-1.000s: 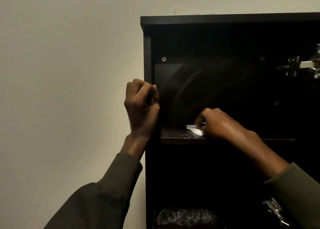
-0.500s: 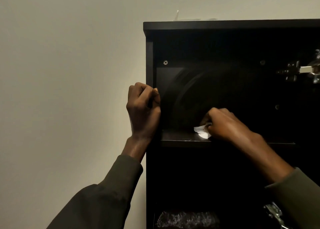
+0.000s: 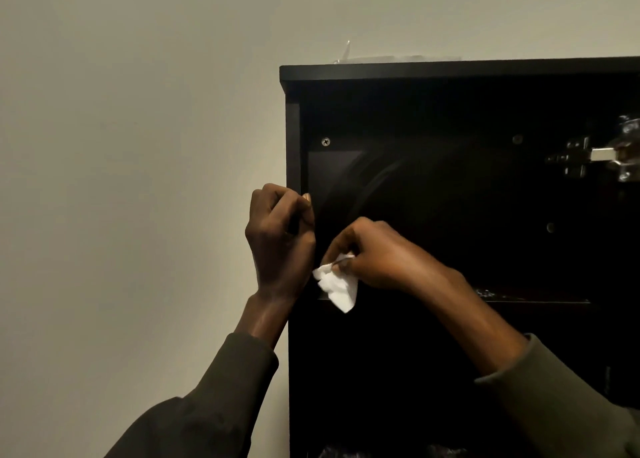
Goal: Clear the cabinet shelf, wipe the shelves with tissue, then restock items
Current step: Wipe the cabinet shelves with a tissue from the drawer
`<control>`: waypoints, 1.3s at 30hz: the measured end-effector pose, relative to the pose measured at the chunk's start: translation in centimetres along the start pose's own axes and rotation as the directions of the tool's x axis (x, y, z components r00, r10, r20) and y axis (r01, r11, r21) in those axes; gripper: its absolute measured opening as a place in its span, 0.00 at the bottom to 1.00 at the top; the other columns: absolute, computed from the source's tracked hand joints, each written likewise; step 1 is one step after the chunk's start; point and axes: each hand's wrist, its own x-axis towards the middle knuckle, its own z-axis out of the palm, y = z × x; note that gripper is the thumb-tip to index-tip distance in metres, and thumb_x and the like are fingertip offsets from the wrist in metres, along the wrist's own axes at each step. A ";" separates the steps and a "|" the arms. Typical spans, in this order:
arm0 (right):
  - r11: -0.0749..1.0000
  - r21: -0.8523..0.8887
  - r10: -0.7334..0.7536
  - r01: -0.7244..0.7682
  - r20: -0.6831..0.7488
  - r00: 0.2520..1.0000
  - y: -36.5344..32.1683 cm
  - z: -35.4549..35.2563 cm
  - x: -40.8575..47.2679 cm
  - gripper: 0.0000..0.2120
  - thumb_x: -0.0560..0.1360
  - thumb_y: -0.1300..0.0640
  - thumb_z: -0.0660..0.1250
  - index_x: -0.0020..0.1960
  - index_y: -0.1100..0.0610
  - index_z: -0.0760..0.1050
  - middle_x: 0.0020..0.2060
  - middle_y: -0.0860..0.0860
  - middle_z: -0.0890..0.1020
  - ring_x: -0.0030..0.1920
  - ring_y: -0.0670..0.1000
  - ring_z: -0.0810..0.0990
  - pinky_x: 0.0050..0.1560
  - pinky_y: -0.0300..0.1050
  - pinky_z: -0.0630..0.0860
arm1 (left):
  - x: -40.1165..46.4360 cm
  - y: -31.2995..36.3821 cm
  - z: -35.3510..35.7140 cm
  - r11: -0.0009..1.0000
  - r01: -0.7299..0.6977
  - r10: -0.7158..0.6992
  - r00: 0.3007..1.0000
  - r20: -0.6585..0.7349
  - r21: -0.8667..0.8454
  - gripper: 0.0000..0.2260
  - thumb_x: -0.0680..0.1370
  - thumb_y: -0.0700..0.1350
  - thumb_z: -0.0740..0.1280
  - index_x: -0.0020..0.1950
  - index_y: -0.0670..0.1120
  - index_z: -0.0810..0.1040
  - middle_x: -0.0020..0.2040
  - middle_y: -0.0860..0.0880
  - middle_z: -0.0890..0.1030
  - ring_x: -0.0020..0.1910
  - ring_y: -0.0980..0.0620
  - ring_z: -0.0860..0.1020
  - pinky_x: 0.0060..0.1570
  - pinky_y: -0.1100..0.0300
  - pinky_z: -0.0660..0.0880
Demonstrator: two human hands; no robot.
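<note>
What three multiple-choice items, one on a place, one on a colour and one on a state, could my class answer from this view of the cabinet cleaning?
1. Where is the left hand?
A. On the cabinet's left front edge
B. On the cabinet's top
C. Hanging at the person's side

2. What colour is the tissue?
A. Blue
B. White
C. Yellow

3. What is the state of the right hand?
A. Flat and holding nothing
B. Out of view
C. Pinching the tissue

Answers:
1. A, the fingers curl round the left front edge of the cabinet, beside the wall.
2. B, the crumpled tissue shows bright white against the dark cabinet interior.
3. C, the fingertips pinch the tissue at the left end of the shelf, and it hangs down past the shelf's front edge.
</note>
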 end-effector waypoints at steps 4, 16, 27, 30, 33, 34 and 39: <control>0.993 -0.042 0.113 -0.109 0.103 0.988 0.8 0.7 0.3 0.09 0.76 0.54 0.68 0.55 0.47 0.82 0.53 0.48 0.82 0.50 0.45 0.81 0.51 0.43 0.80 | -0.1 0.0 0.1 1.000 0.009 -0.009 1.000 -0.002 0.010 0.08 0.74 0.31 0.71 0.36 0.38 0.76 0.40 0.45 0.75 0.40 0.49 0.73 0.33 0.57 0.71; 0.974 -0.172 0.192 -0.151 0.254 0.948 0.4 0.4 -4.2 0.20 0.82 0.40 0.51 0.66 0.46 0.73 0.61 0.49 0.77 0.61 0.54 0.76 0.60 0.53 0.73 | 0.1 0.0 0.0 1.000 -0.006 0.007 1.000 -0.016 0.016 0.09 0.76 0.34 0.70 0.37 0.37 0.77 0.39 0.44 0.75 0.39 0.50 0.71 0.37 0.71 0.64; 0.720 -0.319 0.639 -0.616 -0.043 0.768 6.9 -5.2 -12.0 0.28 0.80 0.34 0.43 0.73 0.44 0.65 0.74 0.46 0.65 0.72 0.54 0.67 0.68 0.56 0.64 | -0.1 -0.1 0.1 1.000 -0.001 0.001 1.000 -0.021 -0.006 0.10 0.77 0.35 0.70 0.36 0.37 0.76 0.39 0.45 0.75 0.39 0.49 0.73 0.37 0.69 0.66; 0.689 -0.323 0.678 -0.648 -0.028 0.735 6.8 -5.9 -11.8 0.29 0.80 0.35 0.43 0.72 0.48 0.66 0.73 0.48 0.67 0.71 0.54 0.68 0.68 0.56 0.65 | -0.1 0.0 0.2 1.000 0.013 -0.013 1.000 -0.022 -0.011 0.09 0.77 0.35 0.70 0.36 0.37 0.77 0.39 0.44 0.75 0.39 0.48 0.72 0.37 0.70 0.66; 0.764 -0.370 0.569 -0.529 -0.002 0.822 5.0 -4.1 -10.8 0.28 0.81 0.36 0.44 0.72 0.49 0.67 0.74 0.49 0.66 0.72 0.53 0.66 0.68 0.54 0.64 | -0.1 0.1 0.1 1.000 0.011 -0.011 1.000 -0.028 -0.012 0.09 0.77 0.34 0.70 0.36 0.37 0.77 0.40 0.46 0.74 0.39 0.50 0.72 0.39 0.74 0.64; 0.803 -0.381 0.498 -0.459 0.006 0.867 3.9 -3.0 -10.3 0.28 0.81 0.36 0.44 0.73 0.48 0.66 0.74 0.50 0.66 0.73 0.53 0.65 0.69 0.53 0.64 | 0.0 0.1 0.1 1.000 0.011 -0.011 1.000 -0.028 -0.012 0.09 0.77 0.34 0.70 0.36 0.37 0.77 0.40 0.46 0.74 0.39 0.50 0.72 0.39 0.75 0.64; 0.952 -0.302 0.089 -0.047 0.125 0.988 -2.8 2.6 -7.2 0.24 0.83 0.41 0.49 0.70 0.54 0.69 0.73 0.53 0.67 0.73 0.54 0.64 0.70 0.50 0.63 | -0.1 0.0 0.2 1.000 0.008 -0.008 1.000 -0.024 0.001 0.10 0.77 0.35 0.70 0.36 0.37 0.76 0.39 0.43 0.75 0.39 0.48 0.72 0.38 0.70 0.65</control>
